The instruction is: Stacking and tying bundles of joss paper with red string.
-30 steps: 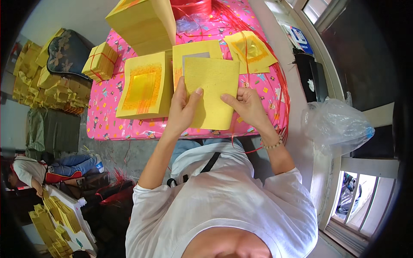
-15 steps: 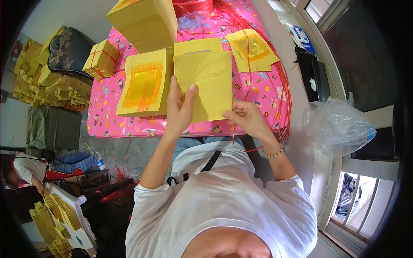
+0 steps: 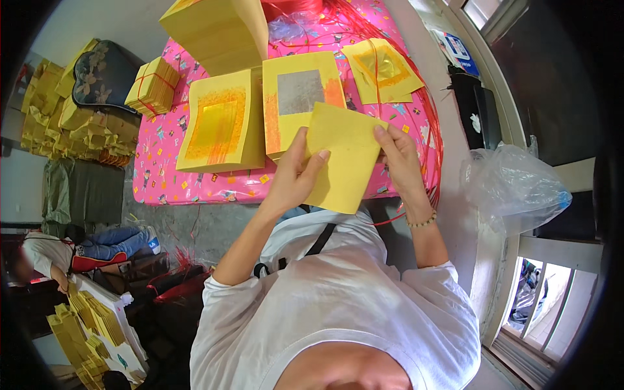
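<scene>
A yellow paper sheet (image 3: 344, 159), possibly several together, is tilted in front of me above the table's near edge. My left hand (image 3: 294, 177) grips its left side, thumb on top and fingers behind. At the upper right corner, my right hand (image 3: 402, 158) pinches the paper. Just beyond lies a paper stack (image 3: 272, 123) whose top sheet bears a silver rectangle and orange patches. To its left stands a thick stack of yellow paper (image 3: 185, 146) with a gold square framed in orange. A few similar gold-square sheets (image 3: 402, 86) lie at the right.
A pink patterned cloth (image 3: 156, 185) covers the table. Behind are a tall yellow stack (image 3: 224, 42), a tied bundle (image 3: 153, 88) and red strings (image 3: 432, 143) along the right edge. A plastic bag (image 3: 513, 188) hangs by the window. Another person (image 3: 49, 253) works at lower left.
The held paper has come toward me and right, and turned, uncovering the silver-marked stack. My right hand has moved up from the paper's lower right edge to its upper right corner.
</scene>
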`<state>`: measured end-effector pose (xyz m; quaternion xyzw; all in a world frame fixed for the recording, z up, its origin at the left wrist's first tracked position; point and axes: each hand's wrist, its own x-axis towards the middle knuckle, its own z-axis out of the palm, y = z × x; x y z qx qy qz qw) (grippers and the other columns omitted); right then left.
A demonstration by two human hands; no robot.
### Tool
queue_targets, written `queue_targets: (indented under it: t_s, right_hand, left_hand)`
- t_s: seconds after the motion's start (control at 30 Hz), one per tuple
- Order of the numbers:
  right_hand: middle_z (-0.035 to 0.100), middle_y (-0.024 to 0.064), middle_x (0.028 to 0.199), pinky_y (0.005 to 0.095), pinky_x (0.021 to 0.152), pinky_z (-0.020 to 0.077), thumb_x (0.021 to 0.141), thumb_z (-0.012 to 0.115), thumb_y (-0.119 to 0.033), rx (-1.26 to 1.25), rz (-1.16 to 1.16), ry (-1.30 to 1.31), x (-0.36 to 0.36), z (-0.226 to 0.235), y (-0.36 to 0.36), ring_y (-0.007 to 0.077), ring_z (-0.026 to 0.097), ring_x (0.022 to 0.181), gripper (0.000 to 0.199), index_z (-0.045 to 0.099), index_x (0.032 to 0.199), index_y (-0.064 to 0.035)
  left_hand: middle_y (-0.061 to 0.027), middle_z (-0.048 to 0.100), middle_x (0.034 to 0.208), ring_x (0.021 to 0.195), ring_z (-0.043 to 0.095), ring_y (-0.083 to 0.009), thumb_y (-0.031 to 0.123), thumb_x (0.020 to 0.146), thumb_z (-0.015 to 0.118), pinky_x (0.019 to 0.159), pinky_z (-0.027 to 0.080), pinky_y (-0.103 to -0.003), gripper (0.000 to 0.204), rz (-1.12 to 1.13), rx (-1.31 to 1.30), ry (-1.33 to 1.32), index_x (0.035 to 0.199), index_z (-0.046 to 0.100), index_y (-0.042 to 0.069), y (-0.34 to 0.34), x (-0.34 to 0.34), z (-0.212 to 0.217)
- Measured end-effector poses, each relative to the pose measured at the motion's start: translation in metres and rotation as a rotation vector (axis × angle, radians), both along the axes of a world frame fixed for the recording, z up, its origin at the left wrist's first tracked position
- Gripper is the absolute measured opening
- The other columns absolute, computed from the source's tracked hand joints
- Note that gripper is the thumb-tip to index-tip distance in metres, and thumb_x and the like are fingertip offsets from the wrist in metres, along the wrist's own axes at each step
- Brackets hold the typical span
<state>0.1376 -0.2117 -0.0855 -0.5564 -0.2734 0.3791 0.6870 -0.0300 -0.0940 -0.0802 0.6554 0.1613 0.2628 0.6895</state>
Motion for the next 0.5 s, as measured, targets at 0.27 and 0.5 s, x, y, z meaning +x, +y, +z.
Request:
queue_targets:
  t_s: [0.27, 0.5]
  right_hand:
    - [0.066, 0.0034, 0.099, 0.0203, 0.065, 0.0509, 0.095, 0.054, -0.017, 0.024, -0.169, -0.078, 0.009, -0.014, -0.010, 0.0058, 0.062, 0.081, 0.028, 0.055, 0.119, -0.0018]
    - [0.065, 0.0066, 0.102, 0.0230, 0.080, 0.0478, 0.095, 0.054, -0.014, -0.032, -0.329, -0.066, 0.081, -0.046, -0.010, 0.0100, 0.061, 0.090, 0.028, 0.054, 0.116, 0.0049]
  left_hand:
    - [-0.0122, 0.058, 0.106, 0.096, 0.055, -0.0141, 0.015, 0.092, 0.056, 0.081, 0.046, -0.027, 0.041, -0.007, 0.082, -0.042, 0.125, 0.041, -0.004, 0.000, 0.022, -0.020]
    - [-0.0124, 0.062, 0.101, 0.087, 0.061, -0.0248, 0.014, 0.080, 0.067, 0.074, 0.049, -0.035, 0.037, 0.249, 0.560, 0.176, 0.115, 0.057, 0.005, 0.042, -0.005, 0.017]
